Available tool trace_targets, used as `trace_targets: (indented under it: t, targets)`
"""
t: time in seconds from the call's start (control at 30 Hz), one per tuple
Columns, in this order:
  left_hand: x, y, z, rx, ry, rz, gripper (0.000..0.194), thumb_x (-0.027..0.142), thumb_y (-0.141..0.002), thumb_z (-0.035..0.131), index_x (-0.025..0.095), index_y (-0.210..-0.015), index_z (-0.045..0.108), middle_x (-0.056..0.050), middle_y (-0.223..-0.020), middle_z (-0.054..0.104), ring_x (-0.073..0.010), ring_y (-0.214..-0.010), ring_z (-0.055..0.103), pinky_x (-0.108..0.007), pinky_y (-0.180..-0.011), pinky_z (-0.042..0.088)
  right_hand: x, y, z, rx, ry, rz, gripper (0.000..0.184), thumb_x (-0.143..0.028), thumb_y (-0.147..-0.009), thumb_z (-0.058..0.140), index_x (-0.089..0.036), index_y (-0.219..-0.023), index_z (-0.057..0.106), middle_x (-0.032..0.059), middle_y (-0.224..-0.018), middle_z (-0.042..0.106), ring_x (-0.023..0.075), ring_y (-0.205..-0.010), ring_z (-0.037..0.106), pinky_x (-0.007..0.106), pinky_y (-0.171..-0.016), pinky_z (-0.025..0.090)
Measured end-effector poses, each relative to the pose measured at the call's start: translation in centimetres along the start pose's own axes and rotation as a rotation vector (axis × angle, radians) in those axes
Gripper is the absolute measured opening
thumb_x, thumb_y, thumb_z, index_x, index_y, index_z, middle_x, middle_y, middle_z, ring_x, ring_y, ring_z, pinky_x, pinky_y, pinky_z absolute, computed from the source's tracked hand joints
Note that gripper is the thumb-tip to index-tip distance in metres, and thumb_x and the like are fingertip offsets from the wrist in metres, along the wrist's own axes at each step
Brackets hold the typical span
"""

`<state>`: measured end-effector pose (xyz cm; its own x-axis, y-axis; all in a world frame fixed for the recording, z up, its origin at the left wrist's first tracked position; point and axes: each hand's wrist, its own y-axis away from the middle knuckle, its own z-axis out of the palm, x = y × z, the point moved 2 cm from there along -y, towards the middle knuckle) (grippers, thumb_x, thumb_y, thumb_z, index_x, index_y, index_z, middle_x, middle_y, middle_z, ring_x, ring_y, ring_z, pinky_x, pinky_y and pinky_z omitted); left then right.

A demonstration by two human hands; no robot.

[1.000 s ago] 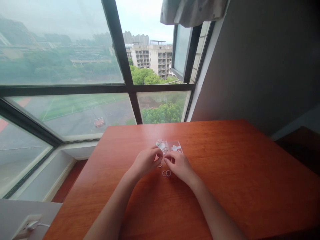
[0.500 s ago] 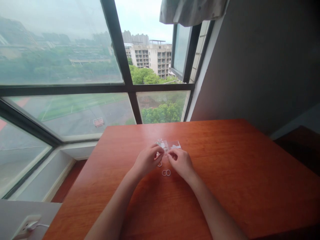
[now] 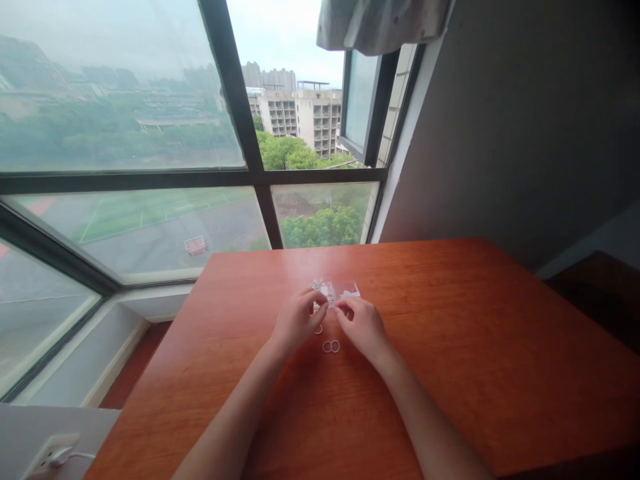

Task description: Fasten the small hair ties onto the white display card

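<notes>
My left hand and my right hand face each other over the wooden table, their fingertips a short way apart. Each is closed in a pinch between thumb and forefinger; what lies in the pinches is too small to make out. Just beyond the fingertips are a small clear plastic bag with tiny items in or near it, and a second clear bag with a white piece. Below my left fingers lies a pale ring, partly covered. Nearer to me, two pale rings lie side by side, touching or overlapping.
Beyond the table's far edge stand dark-framed windows, with one pane swung outward. A grey wall rises at the right. A socket with a white plug is at the lower left.
My left hand has shifted very slightly, and its wrist is turned a little. The right hand stays nearly in place. The rings and bags lie as before.
</notes>
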<state>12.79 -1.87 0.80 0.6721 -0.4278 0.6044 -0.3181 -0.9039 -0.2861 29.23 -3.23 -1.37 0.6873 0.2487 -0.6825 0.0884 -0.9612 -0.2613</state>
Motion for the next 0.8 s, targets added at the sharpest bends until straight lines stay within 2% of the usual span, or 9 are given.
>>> trace_targets:
  t: [0.1,0.17,0.37,0.53,0.8]
  targets:
    - [0.1,-0.3,0.4,0.101,-0.067,-0.057,0.012,0.026,-0.087,0.054,0.021,-0.083,0.064,-0.001,-0.084,0.063,-0.0118,-0.065,0.054,-0.023,-0.064,0.04,0.0,0.1,0.0,-0.036,0.043,0.017,0.011,-0.022,-0.083,0.058,-0.023,-0.081,0.069,0.0005,-0.076,0.067,0.0146,-0.068,0.058,0.024,-0.066,0.04]
    - [0.1,-0.5,0.7,0.127,-0.114,-0.078,0.012,0.026,-0.087,0.054,0.022,-0.084,0.065,-0.001,-0.088,0.063,-0.0121,-0.066,0.055,-0.024,-0.063,0.04,-0.1,0.1,0.1,-0.054,0.058,0.014,0.011,-0.021,-0.083,0.058,-0.023,-0.081,0.069,0.0009,-0.077,0.068,0.0154,-0.071,0.059,0.024,-0.068,0.04]
    - [-0.2,-1.0,1.2,0.097,-0.18,-0.058,0.013,0.025,-0.086,0.054,0.022,-0.085,0.067,-0.003,-0.09,0.063,-0.0139,-0.069,0.057,-0.026,-0.066,0.043,-0.3,0.1,0.0,-0.071,0.085,-0.016,0.012,-0.019,-0.082,0.058,-0.023,-0.08,0.069,0.0017,-0.077,0.068,0.0166,-0.072,0.059,0.025,-0.067,0.04]
    - [-1.0,-0.9,0.7,0.122,-0.162,-0.057,0.013,0.027,-0.087,0.054,0.023,-0.09,0.066,-0.003,-0.091,0.062,-0.0161,-0.077,0.06,-0.026,-0.07,0.045,-0.1,0.1,0.0,-0.069,0.074,-0.013,0.012,-0.019,-0.083,0.058,-0.023,-0.081,0.069,0.0015,-0.078,0.068,0.0156,-0.07,0.059,0.025,-0.067,0.04]
    - [-2.0,-0.6,-0.1,0.148,-0.136,-0.105,0.015,0.026,-0.086,0.052,0.022,-0.09,0.066,-0.002,-0.094,0.064,-0.0161,-0.076,0.059,-0.026,-0.068,0.044,0.0,0.1,-0.1,-0.097,0.075,-0.023,0.013,-0.018,-0.082,0.057,-0.022,-0.078,0.068,0.0015,-0.076,0.068,0.0159,-0.071,0.059,0.025,-0.067,0.039]
